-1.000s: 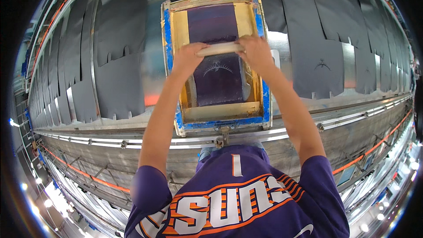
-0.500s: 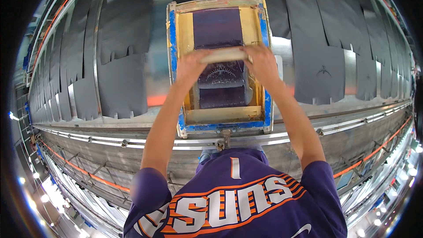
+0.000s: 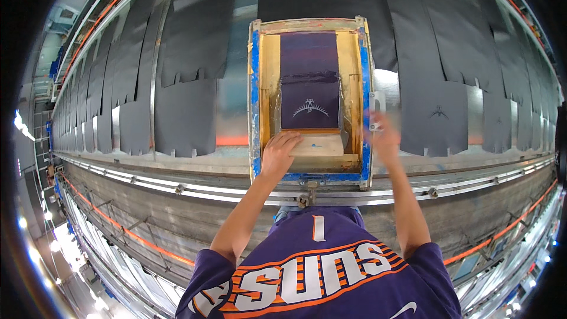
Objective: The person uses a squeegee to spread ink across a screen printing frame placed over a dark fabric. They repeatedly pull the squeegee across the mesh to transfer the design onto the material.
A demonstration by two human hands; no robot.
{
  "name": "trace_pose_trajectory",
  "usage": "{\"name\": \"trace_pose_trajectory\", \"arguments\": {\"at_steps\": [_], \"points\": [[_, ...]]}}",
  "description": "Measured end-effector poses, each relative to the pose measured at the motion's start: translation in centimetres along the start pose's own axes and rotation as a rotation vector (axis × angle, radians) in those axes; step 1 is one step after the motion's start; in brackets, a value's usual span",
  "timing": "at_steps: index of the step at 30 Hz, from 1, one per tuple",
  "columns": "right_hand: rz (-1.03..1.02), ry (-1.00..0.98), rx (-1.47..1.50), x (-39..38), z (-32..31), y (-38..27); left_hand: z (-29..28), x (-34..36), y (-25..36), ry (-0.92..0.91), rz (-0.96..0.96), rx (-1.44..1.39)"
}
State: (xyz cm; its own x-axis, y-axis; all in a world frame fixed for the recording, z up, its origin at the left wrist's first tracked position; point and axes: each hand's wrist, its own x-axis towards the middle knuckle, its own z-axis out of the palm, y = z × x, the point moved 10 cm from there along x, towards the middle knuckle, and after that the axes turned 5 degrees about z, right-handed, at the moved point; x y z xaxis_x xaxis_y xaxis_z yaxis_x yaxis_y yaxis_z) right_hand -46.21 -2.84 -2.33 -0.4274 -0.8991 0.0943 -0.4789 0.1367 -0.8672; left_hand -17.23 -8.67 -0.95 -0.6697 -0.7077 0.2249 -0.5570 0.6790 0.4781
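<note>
A screen printing frame (image 3: 256,88) with blue-taped sides lies in front of me over the table. Its dark purple mesh (image 3: 308,53) carries a pale emblem with an arc of spikes (image 3: 310,108). At the near end of the mesh rests a wide squeegee (image 3: 325,143) with a pale wooden handle. My left hand (image 3: 280,152) is closed over the squeegee's left end. My right hand (image 3: 383,137), off the squeegee, is at the frame's right side by a light metal bracket (image 3: 378,111); motion smears its fingers.
Black sheets of material (image 3: 189,112) lie along the long table on both sides. One sheet at right (image 3: 431,82) bears a small dark emblem. A metal rail (image 3: 401,197) runs along the near edge, with a clamp (image 3: 303,200) below the frame.
The squeegee has come from mid-mesh to the near end, baring the emblem. My right hand has let go of it and moved to the frame's right side; my left hand stays on it.
</note>
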Motion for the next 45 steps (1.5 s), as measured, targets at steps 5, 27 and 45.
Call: {"name": "trace_pose_trajectory", "arguments": {"at_steps": [5,27,45], "points": [[0.333,0.101,-0.024,6.7,-1.2,7.9,0.0,0.3,0.7,0.012,0.001,-0.050],[0.163,0.240,0.220,-0.6,30.9,-16.6,-24.4,-19.5,-25.0,-0.005,-0.102,0.161],[0.295,0.077,-0.207,-1.9,34.3,-16.2,-23.8,-23.4,-26.7,-0.048,-0.003,0.256]]}}
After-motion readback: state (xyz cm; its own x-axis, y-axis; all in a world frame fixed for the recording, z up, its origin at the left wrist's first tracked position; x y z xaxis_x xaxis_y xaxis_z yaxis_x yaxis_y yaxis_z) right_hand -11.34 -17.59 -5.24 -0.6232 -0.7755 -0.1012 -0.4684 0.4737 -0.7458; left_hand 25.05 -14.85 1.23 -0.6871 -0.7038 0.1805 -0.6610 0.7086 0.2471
